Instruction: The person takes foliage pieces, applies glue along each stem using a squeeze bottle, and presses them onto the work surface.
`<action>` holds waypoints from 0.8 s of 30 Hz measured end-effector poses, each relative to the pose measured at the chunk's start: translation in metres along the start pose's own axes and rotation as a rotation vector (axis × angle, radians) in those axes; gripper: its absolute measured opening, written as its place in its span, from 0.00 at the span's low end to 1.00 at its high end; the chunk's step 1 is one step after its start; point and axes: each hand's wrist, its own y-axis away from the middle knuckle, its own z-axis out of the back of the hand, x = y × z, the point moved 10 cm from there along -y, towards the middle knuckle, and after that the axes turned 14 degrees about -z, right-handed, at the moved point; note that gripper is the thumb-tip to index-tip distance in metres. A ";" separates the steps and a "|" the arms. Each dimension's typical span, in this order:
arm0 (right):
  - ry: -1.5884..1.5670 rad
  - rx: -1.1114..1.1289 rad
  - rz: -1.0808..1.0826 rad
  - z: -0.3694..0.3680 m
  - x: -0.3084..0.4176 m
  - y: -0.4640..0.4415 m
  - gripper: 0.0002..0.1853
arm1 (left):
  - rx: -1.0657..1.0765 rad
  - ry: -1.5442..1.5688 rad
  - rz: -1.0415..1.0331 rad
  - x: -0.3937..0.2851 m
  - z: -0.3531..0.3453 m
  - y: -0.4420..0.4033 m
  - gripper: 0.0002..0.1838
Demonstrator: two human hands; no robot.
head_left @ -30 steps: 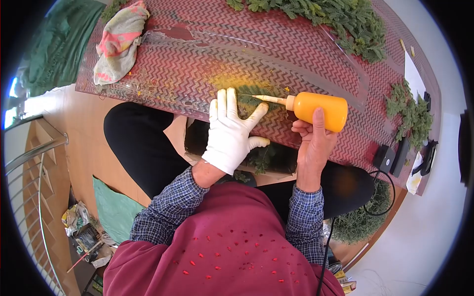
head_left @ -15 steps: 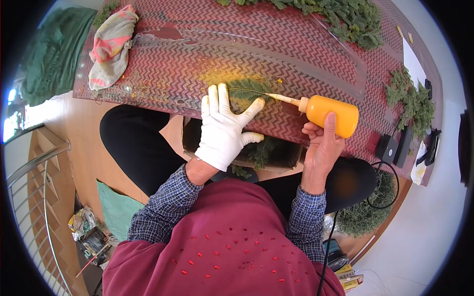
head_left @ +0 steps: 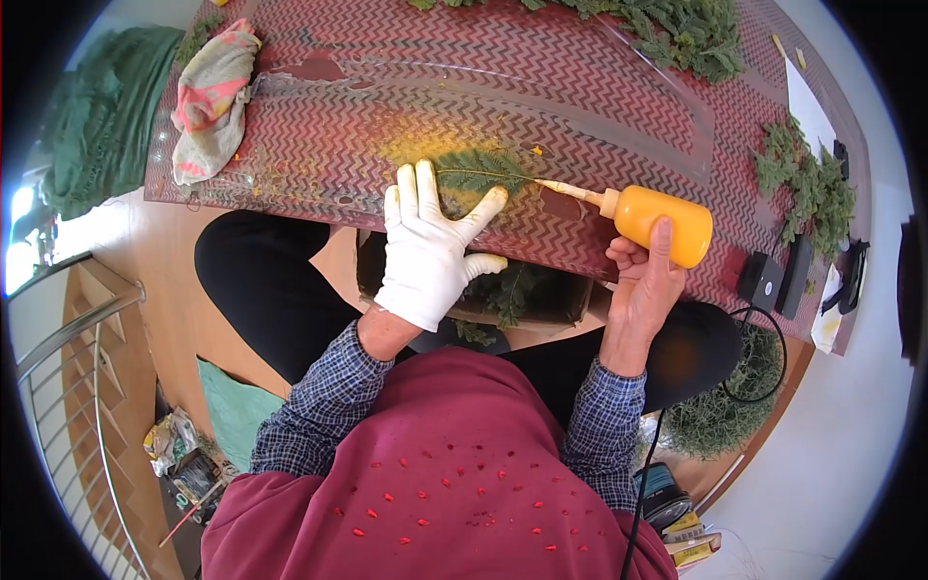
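Note:
My left hand (head_left: 432, 253), in a white glove with yellow-stained fingertips, lies with its fingers spread at the table's near edge. Its fingertips touch or almost touch the left end of a green leafy sprig (head_left: 480, 170), which lies flat on the patterned table cover. In my bare right hand (head_left: 646, 290) is an orange squeeze bottle (head_left: 665, 224), tipped on its side with its long pale nozzle pointing left. The nozzle tip is at the sprig's right, stem end; whether they touch I cannot tell. Yellow powder or stain (head_left: 416, 140) marks the cover around the sprig.
A grey and pink cloth (head_left: 215, 101) lies at the table's left. Piles of green sprigs (head_left: 686, 39) are at the back and right (head_left: 807, 184). Black devices (head_left: 764, 280) with a cable stand at the right edge. Below the table's front, a box (head_left: 570, 302) holds more greenery.
My right hand has moved the bottle a little to the right, so the nozzle now reaches only the sprig's stem end. My left hand stays spread by the sprig. The view has shifted slightly.

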 end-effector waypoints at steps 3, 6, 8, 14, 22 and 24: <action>0.008 -0.017 -0.009 0.006 0.001 -0.003 0.14 | -0.002 -0.001 0.001 0.000 -0.001 0.000 0.42; -0.002 -0.011 -0.014 0.008 0.001 -0.003 0.14 | -0.007 -0.004 0.001 0.000 -0.001 0.000 0.42; -0.013 -0.008 -0.009 0.010 0.003 -0.003 0.14 | -0.007 -0.006 0.003 0.000 -0.001 0.000 0.42; -0.046 0.027 -0.016 0.005 0.004 0.001 0.14 | -0.018 -0.009 0.002 0.000 -0.001 0.000 0.41; -0.003 0.018 -0.024 0.000 0.003 -0.001 0.13 | -0.025 -0.010 -0.001 -0.001 0.000 0.001 0.41; -0.001 0.012 -0.029 0.000 0.004 0.000 0.13 | -0.033 -0.020 -0.002 0.000 -0.001 0.001 0.41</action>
